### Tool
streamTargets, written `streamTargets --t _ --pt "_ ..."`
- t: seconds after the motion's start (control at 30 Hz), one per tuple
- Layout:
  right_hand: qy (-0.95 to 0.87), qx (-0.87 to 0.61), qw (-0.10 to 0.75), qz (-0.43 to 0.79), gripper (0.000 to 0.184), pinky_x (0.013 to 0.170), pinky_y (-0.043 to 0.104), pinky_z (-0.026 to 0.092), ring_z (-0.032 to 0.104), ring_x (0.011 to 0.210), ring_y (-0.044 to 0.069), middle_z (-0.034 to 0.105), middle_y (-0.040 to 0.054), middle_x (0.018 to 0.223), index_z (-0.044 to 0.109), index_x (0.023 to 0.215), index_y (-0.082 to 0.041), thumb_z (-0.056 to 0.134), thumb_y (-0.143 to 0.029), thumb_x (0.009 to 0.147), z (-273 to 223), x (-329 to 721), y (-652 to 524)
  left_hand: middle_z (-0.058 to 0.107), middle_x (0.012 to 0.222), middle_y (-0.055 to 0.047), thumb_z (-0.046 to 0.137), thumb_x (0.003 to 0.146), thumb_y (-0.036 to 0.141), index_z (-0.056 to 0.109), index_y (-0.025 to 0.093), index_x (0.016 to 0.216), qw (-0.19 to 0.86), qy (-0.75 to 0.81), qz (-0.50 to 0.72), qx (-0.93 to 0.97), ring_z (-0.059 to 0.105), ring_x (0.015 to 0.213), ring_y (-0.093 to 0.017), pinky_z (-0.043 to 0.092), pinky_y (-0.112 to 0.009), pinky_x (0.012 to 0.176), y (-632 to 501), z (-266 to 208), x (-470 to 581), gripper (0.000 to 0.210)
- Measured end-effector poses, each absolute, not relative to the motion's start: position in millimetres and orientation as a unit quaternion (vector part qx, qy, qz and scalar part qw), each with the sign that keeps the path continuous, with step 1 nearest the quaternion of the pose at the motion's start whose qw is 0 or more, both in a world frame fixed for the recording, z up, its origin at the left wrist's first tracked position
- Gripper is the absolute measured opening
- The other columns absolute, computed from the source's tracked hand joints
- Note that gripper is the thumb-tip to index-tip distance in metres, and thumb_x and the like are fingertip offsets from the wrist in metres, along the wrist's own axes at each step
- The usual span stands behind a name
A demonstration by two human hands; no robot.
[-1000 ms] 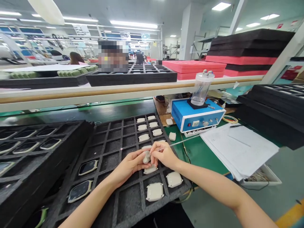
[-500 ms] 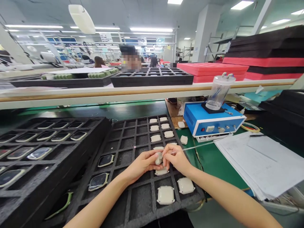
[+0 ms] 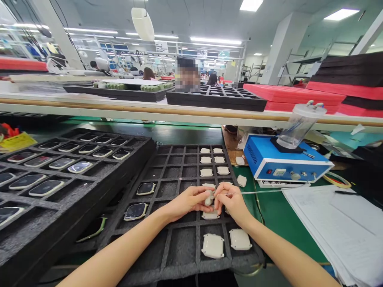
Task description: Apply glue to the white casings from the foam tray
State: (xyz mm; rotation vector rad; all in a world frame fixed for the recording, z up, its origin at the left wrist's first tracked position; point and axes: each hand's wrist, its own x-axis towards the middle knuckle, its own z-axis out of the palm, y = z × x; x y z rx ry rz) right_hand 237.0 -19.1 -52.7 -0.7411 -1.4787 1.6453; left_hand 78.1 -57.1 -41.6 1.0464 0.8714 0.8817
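Note:
My left hand (image 3: 190, 202) is closed around a small off-white watch case (image 3: 208, 200), gripping it between thumb and fingers above the black foam tray (image 3: 182, 249). Close against it, my right hand (image 3: 232, 202) pinches the end of a thin clear tube (image 3: 265, 192), which runs right toward the blue box. The fingers hide the tube's tip, so whether it touches the case I cannot tell. Below the hands, white watch cases (image 3: 213, 246) lie in the tray's right columns. Two dark-screened watch faces (image 3: 135, 211) sit in its left column.
A second black foam tray (image 3: 98, 187) with several screened watches stands at left. The blue control box (image 3: 295, 161) carries a clear canister (image 3: 299, 125). Papers (image 3: 317, 223) lie at right. A shelf edge (image 3: 179, 113) crosses above the bench, and a person faces me beyond it.
My view has turned left, so the bench and trays appear farther right. Both hands stay together at the watch case with nearly the same grip.

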Motion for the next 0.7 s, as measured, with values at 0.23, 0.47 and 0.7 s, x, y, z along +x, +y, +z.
streamTargets --t 0.23,0.47,0.7 --pt "-0.58 -0.286 0.403 0.648 0.006 0.032 0.017 0.037 0.047 0.028 0.008 0.057 -0.0049 0.04 0.048 0.064 -0.017 0.046 -0.013 0.059 -54.0 236.4 -17.8 0.063 0.097 -0.008 0.055 0.081 0.033 0.057 0.014 0.114 0.692 0.399 0.39 0.458 0.06 0.086 -0.017 0.045 -0.037 0.086 -55.5 -45.4 77.1 0.038" --pt "-0.569 -0.288 0.398 0.66 0.006 0.03 0.016 0.038 0.047 0.027 0.009 0.057 -0.0056 0.039 0.048 0.061 -0.017 0.046 -0.013 0.057 -53.8 234.9 -14.6 0.064 0.093 -0.006 0.051 0.084 0.031 0.052 0.018 0.121 0.696 0.396 0.376 0.466 0.06 0.086 -0.017 0.045 -0.036 0.086 -53.9 -43.4 76.0 0.039" --pt "-0.566 -0.289 0.402 0.659 0.007 0.03 0.016 0.037 0.046 0.027 0.008 0.055 -0.0063 0.038 0.048 0.061 -0.017 0.045 -0.013 0.057 -52.4 234.8 -15.5 0.064 0.093 -0.006 0.05 0.085 0.028 0.053 0.018 0.121 0.701 0.392 0.372 0.465 0.059 0.084 -0.016 0.045 -0.036 0.087 -54.4 -41.8 76.4 0.037"
